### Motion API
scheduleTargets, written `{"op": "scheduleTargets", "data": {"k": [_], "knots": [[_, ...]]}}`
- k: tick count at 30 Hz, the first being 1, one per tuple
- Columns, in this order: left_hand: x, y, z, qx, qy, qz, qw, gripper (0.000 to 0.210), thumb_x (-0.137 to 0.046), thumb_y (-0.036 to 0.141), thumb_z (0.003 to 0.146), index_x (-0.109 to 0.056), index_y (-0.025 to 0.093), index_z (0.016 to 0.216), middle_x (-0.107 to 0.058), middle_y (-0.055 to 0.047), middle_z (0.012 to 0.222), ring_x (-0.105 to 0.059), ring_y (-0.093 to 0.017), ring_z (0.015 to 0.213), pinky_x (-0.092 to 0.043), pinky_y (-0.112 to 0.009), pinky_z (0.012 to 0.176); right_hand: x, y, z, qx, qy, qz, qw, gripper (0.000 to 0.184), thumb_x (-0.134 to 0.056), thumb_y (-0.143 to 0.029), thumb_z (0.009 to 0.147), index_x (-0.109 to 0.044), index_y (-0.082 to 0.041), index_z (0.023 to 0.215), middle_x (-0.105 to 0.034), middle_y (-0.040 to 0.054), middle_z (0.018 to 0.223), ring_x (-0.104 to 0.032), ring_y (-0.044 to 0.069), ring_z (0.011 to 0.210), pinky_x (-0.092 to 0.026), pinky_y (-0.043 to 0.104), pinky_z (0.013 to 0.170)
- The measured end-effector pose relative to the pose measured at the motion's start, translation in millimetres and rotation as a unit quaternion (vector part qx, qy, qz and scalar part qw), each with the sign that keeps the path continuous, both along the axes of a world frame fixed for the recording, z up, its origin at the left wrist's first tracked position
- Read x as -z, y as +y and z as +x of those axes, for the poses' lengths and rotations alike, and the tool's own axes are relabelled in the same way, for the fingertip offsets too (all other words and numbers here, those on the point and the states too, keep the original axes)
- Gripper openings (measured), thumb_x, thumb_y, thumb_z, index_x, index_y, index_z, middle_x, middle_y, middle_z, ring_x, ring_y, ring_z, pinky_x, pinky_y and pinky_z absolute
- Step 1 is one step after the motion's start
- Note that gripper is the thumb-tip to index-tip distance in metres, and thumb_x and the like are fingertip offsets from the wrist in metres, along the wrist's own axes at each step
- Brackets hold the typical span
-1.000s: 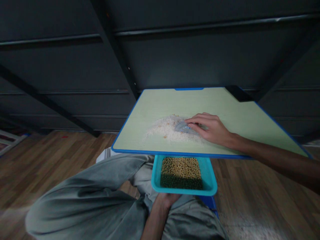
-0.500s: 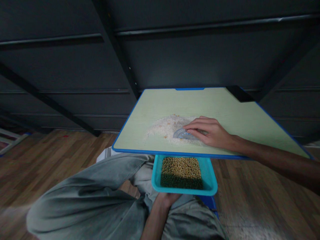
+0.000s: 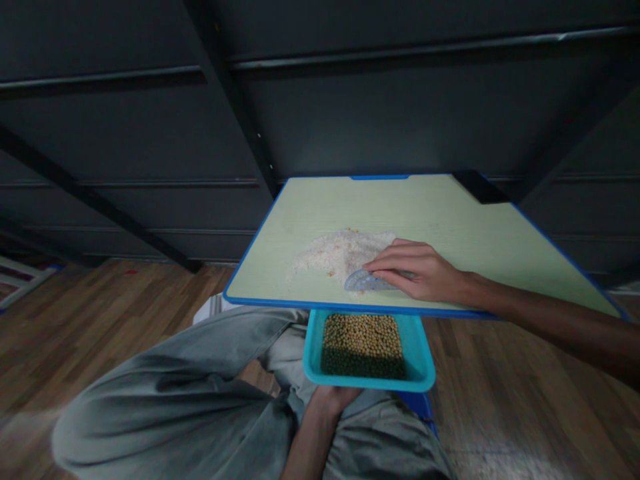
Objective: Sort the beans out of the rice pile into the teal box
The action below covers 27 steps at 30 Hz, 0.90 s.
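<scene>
At the far left edge, part of a white slatted frame [image 3: 23, 280] stands on the wood-plank floor [image 3: 100, 327], below a dark panelled wall [image 3: 150, 133] that spans the whole background. Next come the person's bent legs in grey-green trousers [image 3: 175, 393], with a white object [image 3: 210, 308], mostly hidden, just behind one knee. From there a pale green table with blue edging [image 3: 425, 207] stretches rightward, carrying a low heap of white, rice-like grains [image 3: 330, 253] with a few yellow beans scattered in it. Below the near edge, the left hand [image 3: 337, 398] is tucked under a turquoise tray [image 3: 423, 357]; its fingers are hidden, so its grip cannot be told. Inside the tray lie beans [image 3: 367, 333], tan toward the table and dark green nearer the person. Above it, a clear plastic piece with a rounded edge [image 3: 363, 281] meets the near right side of the heap, pinched between thumb and fingers of the right hand [image 3: 417, 272]. Farther right, a flat black phone-like slab [image 3: 480, 187] rests at the table's far corner.
</scene>
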State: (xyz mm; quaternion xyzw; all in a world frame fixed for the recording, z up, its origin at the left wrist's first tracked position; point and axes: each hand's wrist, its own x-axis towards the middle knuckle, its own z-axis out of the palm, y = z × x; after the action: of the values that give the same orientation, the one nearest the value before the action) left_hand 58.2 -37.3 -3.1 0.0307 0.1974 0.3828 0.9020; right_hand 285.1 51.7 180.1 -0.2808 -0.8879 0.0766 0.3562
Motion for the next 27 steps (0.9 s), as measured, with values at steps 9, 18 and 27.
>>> {"op": "scheduleTargets", "data": {"k": [9,18,27], "knots": [[-12.0,1.8,1.7,0.002,0.010,-0.009,1.000,0.034,-0.044,0.019,0.090,-0.065,0.023,0.117,-0.074,-0.005,0.107,-0.068,-0.019,0.098,-0.036,-0.042,0.109,-2.4,-2.9,-1.9,-0.016,0.000,-0.002,1.000,0.026,-0.058,-0.017,0.090,-0.066,-0.021,0.114,-0.072,0.0053,0.100,-0.064,0.016,0.088,-0.049,0.034,0.080],[-13.1,0.9,2.3,-0.007,0.004,-0.022,1.000,0.040,-0.043,0.019,0.091,-0.057,0.028,0.127,-0.069,-0.003,0.118,-0.067,-0.020,0.101,-0.037,-0.042,0.108,-3.7,-5.8,-3.6,-0.021,0.006,-0.018,1.000,0.026,-0.060,-0.017,0.089,-0.067,-0.021,0.113,-0.072,0.0041,0.098,-0.065,0.015,0.088,-0.050,0.033,0.080],[5.1,1.7,1.7,-0.014,-0.001,-0.018,1.000,0.038,-0.045,0.024,0.091,-0.057,0.027,0.128,-0.068,-0.005,0.120,-0.066,-0.020,0.104,-0.036,-0.042,0.109,-3.3,-7.5,-4.2,-0.043,0.018,-0.043,0.998,0.026,-0.060,-0.017,0.088,-0.067,-0.020,0.113,-0.072,0.0048,0.096,-0.065,0.014,0.086,-0.052,0.031,0.077]]}}
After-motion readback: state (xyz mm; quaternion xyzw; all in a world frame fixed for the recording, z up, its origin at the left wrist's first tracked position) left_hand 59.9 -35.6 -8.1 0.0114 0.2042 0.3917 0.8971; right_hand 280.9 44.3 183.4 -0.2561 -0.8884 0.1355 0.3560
